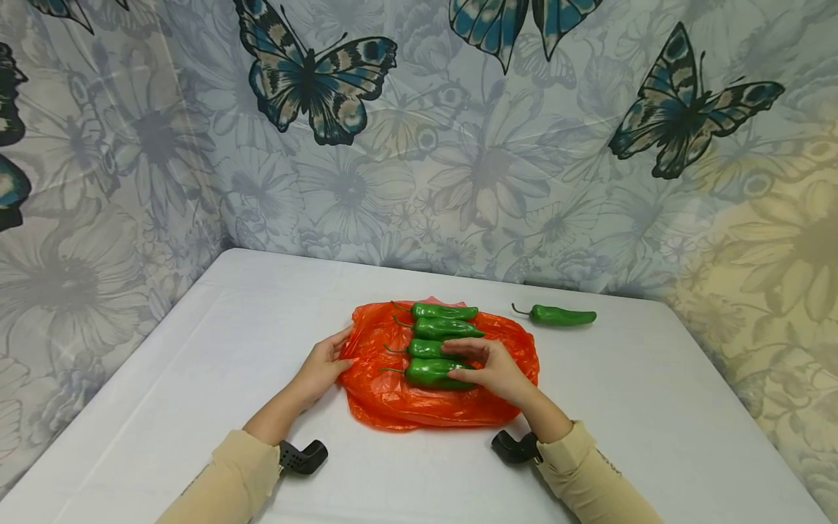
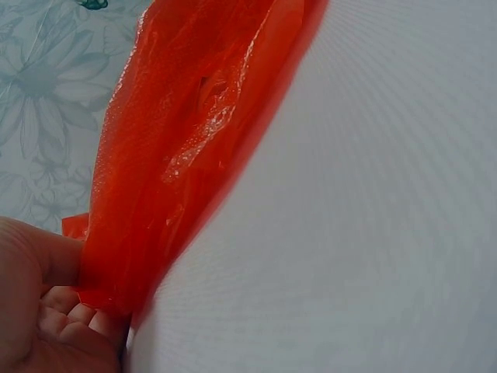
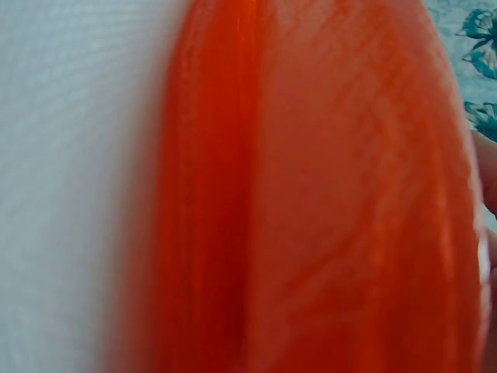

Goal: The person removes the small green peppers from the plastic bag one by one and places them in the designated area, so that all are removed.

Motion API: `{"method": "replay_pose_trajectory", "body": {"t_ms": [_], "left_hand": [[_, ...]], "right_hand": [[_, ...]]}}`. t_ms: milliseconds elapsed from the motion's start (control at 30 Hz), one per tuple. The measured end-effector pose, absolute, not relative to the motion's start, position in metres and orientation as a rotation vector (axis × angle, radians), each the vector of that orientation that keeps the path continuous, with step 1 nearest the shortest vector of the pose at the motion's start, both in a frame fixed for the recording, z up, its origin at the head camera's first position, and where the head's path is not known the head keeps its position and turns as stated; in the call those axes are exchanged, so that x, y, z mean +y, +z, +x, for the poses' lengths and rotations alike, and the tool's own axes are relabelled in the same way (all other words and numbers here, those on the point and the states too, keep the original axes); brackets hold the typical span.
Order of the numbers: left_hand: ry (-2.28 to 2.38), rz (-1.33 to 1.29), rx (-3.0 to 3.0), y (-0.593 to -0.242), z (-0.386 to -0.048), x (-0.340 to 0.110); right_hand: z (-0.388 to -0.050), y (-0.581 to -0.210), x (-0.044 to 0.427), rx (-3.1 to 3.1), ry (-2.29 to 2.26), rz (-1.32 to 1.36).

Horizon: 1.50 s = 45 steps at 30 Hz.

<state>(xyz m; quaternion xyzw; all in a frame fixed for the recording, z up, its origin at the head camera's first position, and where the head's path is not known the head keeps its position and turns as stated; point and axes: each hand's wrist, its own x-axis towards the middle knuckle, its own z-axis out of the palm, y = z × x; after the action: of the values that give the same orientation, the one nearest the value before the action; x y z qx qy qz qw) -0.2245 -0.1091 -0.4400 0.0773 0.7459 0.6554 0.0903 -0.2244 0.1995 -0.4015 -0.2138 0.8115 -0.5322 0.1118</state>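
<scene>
A crumpled red plastic bag [image 1: 380,407] lies spread on the table, with several green peppers [image 1: 440,372] in a stacked row on it, stems to the left. My left hand [image 1: 322,367] pinches the bag's left edge; the left wrist view shows the thumb above and fingers curled below the red plastic [image 2: 178,140]. Over the right ends of the two nearest peppers, my right hand [image 1: 494,370] is spread, thumb touching the nearest one and fingertips the one behind it. In the right wrist view the bag [image 3: 334,171] fills most of the picture and hides nearly all of that hand.
Another green pepper [image 1: 563,316] lies by itself on the white table [image 1: 628,393], beyond the bag to the right. A cloth [image 1: 484,160] with butterflies and flowers hangs behind and to the sides. Black wrist cameras [image 1: 304,458] sit on both wrists.
</scene>
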Motion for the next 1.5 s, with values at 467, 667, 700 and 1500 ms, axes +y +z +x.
{"method": "replay_pose_trajectory", "body": {"t_ms": [467, 667, 700, 1500], "left_hand": [[1.942, 0.237, 2.225, -0.4394, -0.2228, -0.1101], [1.939, 0.233, 2.222, -0.4402, -0.2229, -0.1103], [1.936, 0.235, 2.226, -0.4404, -0.223, -0.1104], [1.925, 0.227, 2.246, -0.4387, -0.2238, -0.1092]], "right_hand": [[-0.2247, -0.4049, 0.2007, 2.504, -1.407, -0.711], [-0.2249, -0.4064, 0.2011, 2.534, -1.371, -0.726], [-0.2249, -0.4066, 0.2012, 2.538, -1.365, -0.728], [-0.2244, -0.4105, 0.2042, 2.514, -1.191, -0.725]]}}
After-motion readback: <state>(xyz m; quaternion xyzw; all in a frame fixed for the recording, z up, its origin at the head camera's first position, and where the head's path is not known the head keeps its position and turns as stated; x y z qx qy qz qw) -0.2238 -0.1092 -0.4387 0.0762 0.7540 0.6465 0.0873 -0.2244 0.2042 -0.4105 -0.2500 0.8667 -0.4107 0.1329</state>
